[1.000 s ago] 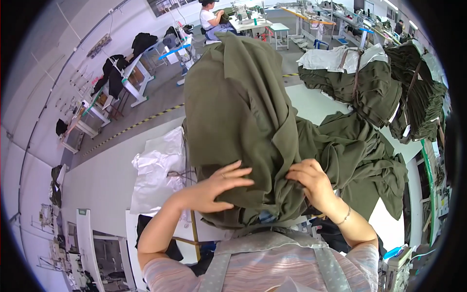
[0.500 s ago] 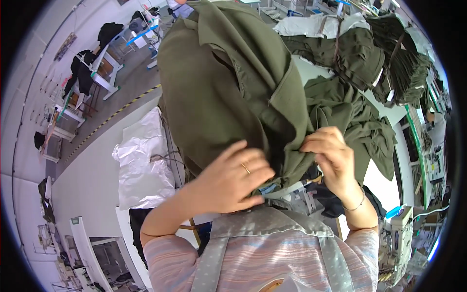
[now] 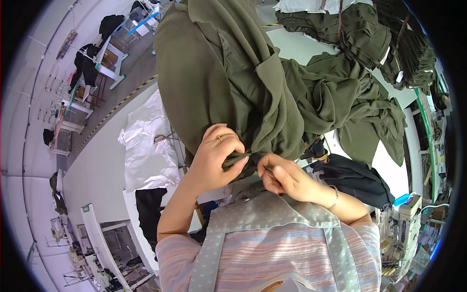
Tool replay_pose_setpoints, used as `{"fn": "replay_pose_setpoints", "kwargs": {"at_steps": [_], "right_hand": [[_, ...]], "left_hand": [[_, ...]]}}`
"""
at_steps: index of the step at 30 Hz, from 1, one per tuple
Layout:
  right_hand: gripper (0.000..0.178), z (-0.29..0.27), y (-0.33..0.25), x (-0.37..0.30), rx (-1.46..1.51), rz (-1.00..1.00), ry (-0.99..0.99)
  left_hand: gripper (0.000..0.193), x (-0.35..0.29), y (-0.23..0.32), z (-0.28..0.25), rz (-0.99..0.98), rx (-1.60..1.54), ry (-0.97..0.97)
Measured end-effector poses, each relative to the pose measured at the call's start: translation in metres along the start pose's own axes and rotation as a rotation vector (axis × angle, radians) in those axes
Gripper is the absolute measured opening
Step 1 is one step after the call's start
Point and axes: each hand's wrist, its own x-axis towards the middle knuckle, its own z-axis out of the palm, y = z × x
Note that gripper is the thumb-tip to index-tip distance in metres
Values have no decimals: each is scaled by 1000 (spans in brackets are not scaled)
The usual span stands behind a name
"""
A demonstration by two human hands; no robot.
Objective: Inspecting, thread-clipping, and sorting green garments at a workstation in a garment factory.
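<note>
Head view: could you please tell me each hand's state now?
Left hand: closed, pinching dark green fabric.
Right hand: closed at that fabric's lower edge; what it pinches is unclear.

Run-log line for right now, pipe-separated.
left hand: pinching olive cloth | right hand: at its near edge, curled | black cloth: right of hands

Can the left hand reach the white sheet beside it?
Probably yes, if the left hand releases the green cloth it pinches: the white sheet lies mostly uncovered to its left.
</note>
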Motion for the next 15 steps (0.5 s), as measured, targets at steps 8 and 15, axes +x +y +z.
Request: {"fn": "replay_pose_setpoints", "kwargs": {"at_steps": [8, 15], "right_hand": [[32, 10, 16, 19, 414, 293, -4], [29, 8, 19, 24, 458, 196, 15]], "left_hand": [[14, 0, -1, -7, 10, -90, -7], [13, 2, -5, -5, 40, -83, -30]]}}
